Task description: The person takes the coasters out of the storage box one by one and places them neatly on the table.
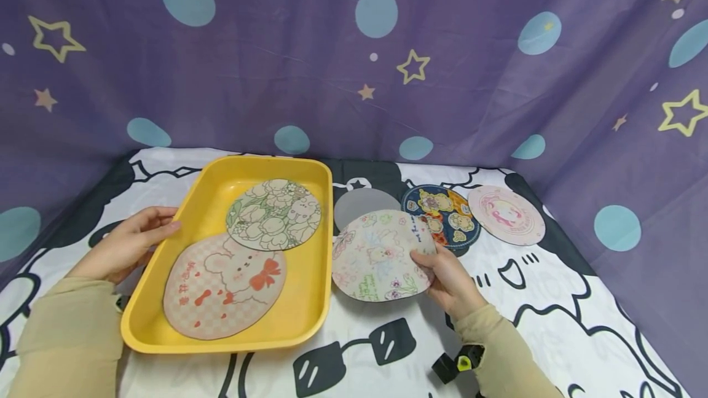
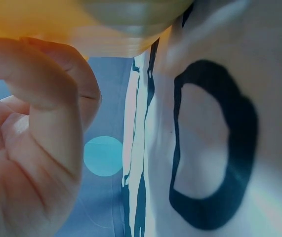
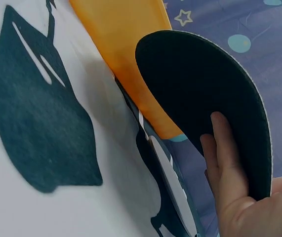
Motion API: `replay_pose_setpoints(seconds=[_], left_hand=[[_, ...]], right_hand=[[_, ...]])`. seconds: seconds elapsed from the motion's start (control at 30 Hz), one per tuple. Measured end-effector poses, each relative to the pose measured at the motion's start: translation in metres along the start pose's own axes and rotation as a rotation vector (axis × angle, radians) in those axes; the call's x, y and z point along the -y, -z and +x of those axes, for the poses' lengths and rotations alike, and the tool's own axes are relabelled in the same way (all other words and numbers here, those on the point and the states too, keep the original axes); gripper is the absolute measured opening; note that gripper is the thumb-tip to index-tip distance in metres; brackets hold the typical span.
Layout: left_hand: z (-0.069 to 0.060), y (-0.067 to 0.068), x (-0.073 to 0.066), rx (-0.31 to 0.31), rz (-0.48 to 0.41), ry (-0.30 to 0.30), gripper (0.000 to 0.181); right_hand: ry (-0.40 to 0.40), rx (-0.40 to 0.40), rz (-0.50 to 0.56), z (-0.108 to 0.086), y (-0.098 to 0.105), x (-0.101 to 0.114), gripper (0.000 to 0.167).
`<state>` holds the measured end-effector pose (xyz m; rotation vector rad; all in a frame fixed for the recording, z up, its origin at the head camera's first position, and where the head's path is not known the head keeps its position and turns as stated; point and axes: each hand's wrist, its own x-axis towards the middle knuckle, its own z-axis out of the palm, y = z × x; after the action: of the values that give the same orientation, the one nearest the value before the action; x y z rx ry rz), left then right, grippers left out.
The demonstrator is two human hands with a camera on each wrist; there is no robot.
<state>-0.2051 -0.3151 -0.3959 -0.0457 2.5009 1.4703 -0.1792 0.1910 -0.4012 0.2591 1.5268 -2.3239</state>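
Observation:
My right hand [image 1: 450, 278] pinches a round pastel-patterned mat [image 1: 381, 257] by its right edge, thumb on top, right of the yellow tray [image 1: 310, 287]. The right wrist view shows the mat's dark underside [image 3: 205, 89], with fingers [image 3: 224, 143] against it. My left hand [image 1: 129, 244] grips the tray's left rim; in the left wrist view its bent fingers [image 2: 61, 84] meet the tray's side [image 2: 121, 39]. Inside the tray, a green floral round mat [image 1: 273, 214] overlaps a pink bear mat [image 1: 221, 287].
Right of the tray, a grey disc [image 1: 365, 201], a dark blue mat with bears [image 1: 461, 220] and a pink round mat [image 1: 506, 215] lie on the black-and-white cloth [image 1: 553, 287]. A purple curtain [image 1: 459, 97] hangs behind.

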Motion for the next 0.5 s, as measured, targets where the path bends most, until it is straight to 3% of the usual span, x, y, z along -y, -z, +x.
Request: replay_pose_setpoints(seconds=[0.5], left_hand=[[0.001, 0.001, 0.003, 0.0, -0.022, -0.021, 0.077]], right_hand=[[-0.005, 0.011, -0.04, -0.002, -0.003, -0.013, 0.056]])
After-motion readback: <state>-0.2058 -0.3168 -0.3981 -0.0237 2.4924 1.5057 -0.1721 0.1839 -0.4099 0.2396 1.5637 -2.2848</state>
